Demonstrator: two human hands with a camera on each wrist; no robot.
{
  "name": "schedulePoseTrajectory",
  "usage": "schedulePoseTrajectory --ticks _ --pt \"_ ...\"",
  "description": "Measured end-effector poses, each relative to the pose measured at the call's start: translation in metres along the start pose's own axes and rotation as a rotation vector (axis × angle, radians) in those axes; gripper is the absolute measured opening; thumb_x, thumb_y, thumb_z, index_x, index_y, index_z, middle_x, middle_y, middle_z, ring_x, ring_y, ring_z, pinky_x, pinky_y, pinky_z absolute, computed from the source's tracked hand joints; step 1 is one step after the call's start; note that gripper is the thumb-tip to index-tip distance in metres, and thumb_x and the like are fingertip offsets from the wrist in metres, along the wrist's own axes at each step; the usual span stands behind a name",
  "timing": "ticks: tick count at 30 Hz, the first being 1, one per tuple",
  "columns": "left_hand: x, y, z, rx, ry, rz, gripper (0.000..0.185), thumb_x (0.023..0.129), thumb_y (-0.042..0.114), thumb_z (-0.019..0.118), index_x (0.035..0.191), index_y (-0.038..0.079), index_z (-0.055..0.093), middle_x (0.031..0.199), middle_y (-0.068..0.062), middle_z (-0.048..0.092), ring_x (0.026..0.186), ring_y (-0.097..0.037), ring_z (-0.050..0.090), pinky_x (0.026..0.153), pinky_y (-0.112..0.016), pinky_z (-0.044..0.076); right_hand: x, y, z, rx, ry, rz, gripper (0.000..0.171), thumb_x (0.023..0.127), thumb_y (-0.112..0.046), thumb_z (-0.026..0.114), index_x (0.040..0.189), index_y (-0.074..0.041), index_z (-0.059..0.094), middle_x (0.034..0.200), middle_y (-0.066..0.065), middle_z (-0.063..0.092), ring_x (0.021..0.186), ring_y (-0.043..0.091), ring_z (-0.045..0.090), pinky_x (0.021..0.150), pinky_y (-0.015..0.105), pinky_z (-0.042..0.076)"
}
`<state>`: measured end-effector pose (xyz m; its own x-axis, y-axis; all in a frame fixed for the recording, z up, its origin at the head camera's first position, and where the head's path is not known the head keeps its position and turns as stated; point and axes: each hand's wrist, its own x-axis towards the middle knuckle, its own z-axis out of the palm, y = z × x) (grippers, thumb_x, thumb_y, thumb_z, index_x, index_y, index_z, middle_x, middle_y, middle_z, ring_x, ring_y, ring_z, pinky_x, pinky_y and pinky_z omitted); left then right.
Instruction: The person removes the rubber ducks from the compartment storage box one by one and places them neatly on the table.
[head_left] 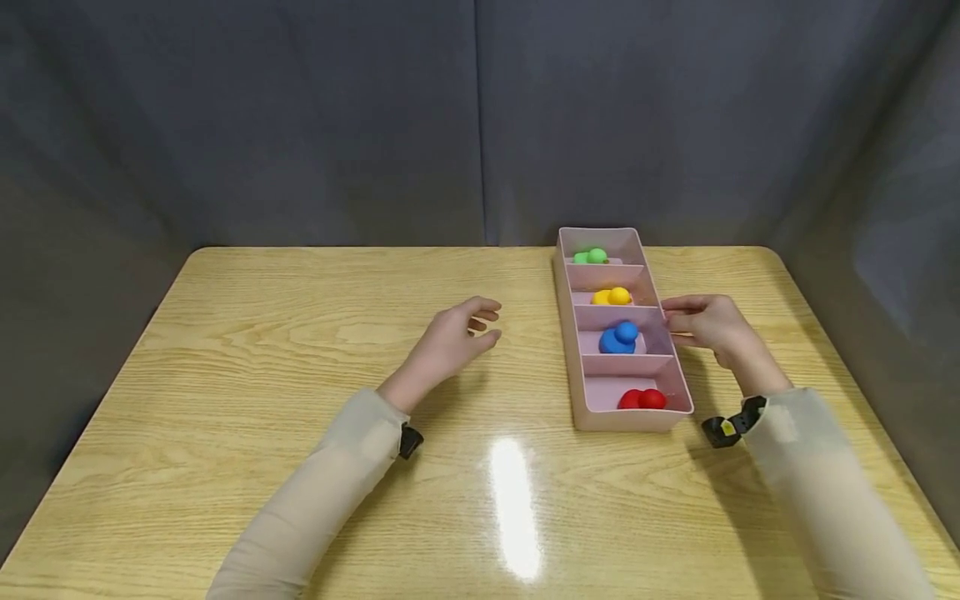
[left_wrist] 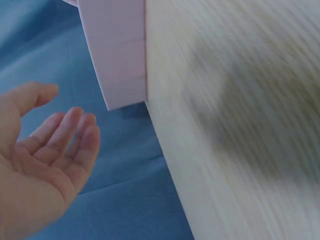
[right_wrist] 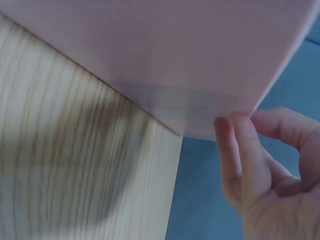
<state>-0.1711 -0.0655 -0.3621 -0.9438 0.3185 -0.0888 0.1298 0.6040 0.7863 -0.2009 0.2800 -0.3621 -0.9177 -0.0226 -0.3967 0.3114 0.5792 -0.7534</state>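
Note:
A long pink box [head_left: 585, 421] with a row of compartments stands on the table, right of centre. Its compartments hold, from far to near, a green toy duck [head_left: 597, 256], a yellow toy duck [head_left: 618, 297], a blue toy duck [head_left: 618, 339] and a red toy duck [head_left: 642, 399]. My right hand [head_left: 712, 327] touches the box's right outer wall with its fingertips [right_wrist: 242, 125], the thumb kept apart. Left of the box, my left hand [head_left: 450, 337] hovers over the table with loosely bent fingers, holding nothing; the left wrist view shows its palm.
The wooden table [head_left: 225, 333] reaches to a dark curtain [head_left: 337, 125] at the back, with more curtain on both sides. A bright reflection lies on the tabletop in front of the box. Each wrist carries a small black camera [head_left: 723, 431].

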Motion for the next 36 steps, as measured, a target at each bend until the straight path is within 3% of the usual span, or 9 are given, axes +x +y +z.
schedulePoseTrajectory --ticks 9,28,36 --pt "0.009 0.021 0.008 -0.043 -0.094 0.139 0.038 0.09 0.008 0.064 0.127 0.004 0.057 0.122 -0.016 0.064 0.105 -0.025 0.065 0.09 -0.028 0.053 -0.001 -0.01 0.014 0.028 0.0 -0.018 0.047 0.096 -0.01 0.05 0.138 0.009 0.042 0.137 0.03 0.045 0.086 0.005 0.059 0.092 0.035 0.049" --pt "0.018 0.045 0.034 0.099 -0.386 0.248 0.032 0.089 0.001 0.061 0.12 0.0 0.061 0.114 -0.012 0.067 0.103 -0.023 0.065 0.088 -0.022 0.053 -0.005 -0.03 0.041 0.051 0.03 -0.043 0.044 0.094 -0.006 0.05 0.135 0.009 0.045 0.126 0.028 0.049 0.093 0.019 0.062 0.093 0.041 0.05" --pt "0.022 0.049 0.047 0.128 -0.466 0.287 0.03 0.086 0.0 0.065 0.116 -0.002 0.062 0.115 -0.014 0.067 0.103 -0.023 0.066 0.086 -0.02 0.053 -0.005 -0.036 0.048 0.065 0.027 -0.049 0.044 0.092 -0.003 0.052 0.134 0.009 0.045 0.12 0.025 0.052 0.083 0.01 0.059 0.093 0.041 0.05"
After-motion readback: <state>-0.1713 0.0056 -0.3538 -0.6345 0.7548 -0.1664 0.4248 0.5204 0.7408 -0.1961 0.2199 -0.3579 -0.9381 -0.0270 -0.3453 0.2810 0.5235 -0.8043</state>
